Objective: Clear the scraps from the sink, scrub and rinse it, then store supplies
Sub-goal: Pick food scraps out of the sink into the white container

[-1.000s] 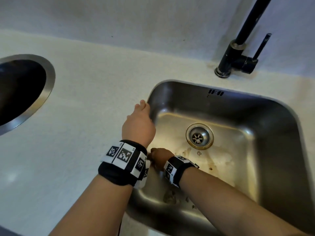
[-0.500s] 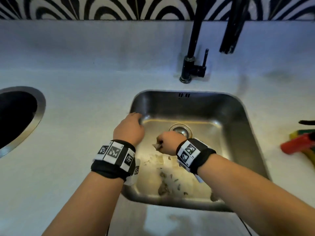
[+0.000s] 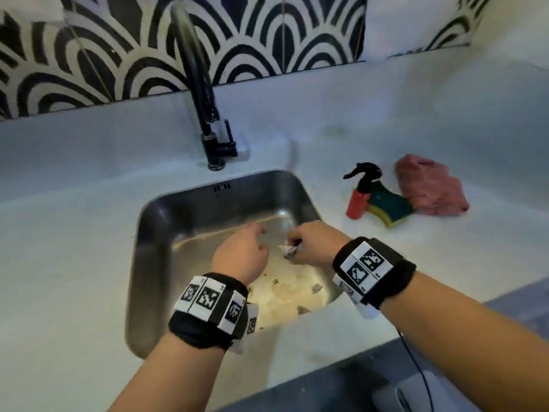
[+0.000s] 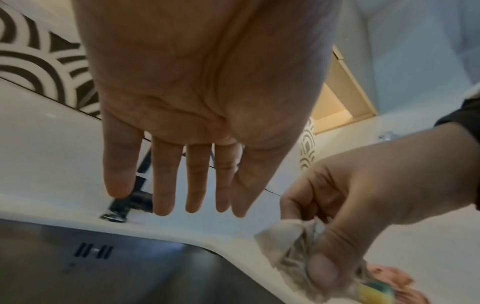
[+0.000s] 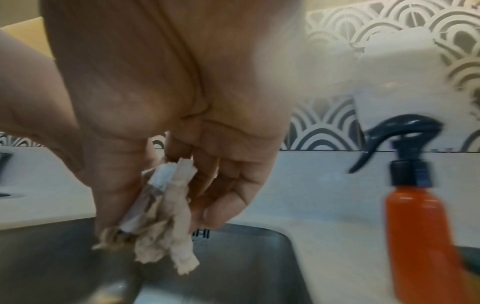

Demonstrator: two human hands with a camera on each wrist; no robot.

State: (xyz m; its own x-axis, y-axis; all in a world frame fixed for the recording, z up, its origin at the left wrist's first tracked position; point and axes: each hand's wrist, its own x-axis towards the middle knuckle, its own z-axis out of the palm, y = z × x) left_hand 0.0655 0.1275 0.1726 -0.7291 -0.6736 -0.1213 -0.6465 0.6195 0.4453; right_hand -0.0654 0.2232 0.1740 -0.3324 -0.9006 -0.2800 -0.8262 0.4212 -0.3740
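Note:
A steel sink (image 3: 148, 263) sits in a pale counter, its floor stained and strewn with small scraps (image 3: 316, 288). Above the basin my right hand (image 3: 309, 243) pinches a crumpled wad of wet paper scraps (image 3: 289, 250); the wad (image 5: 166, 207) hangs from thumb and fingers in the right wrist view, and the wad (image 4: 288, 244) shows in the left wrist view too. My left hand (image 3: 240, 251) hovers beside it with fingers straight and empty, its fingers (image 4: 163, 181) spread over the sink's back edge.
A black tap (image 3: 205, 114) rises behind the sink. On the counter to the right stand an orange spray bottle (image 3: 359, 194), a green and yellow sponge (image 3: 389, 208) and a pink cloth (image 3: 430, 185). Patterned tiles line the wall.
My right hand rose from the sink floor holding the paper wad. My left hand left the sink's left rim and moved over the basin toward it. The view swung right.

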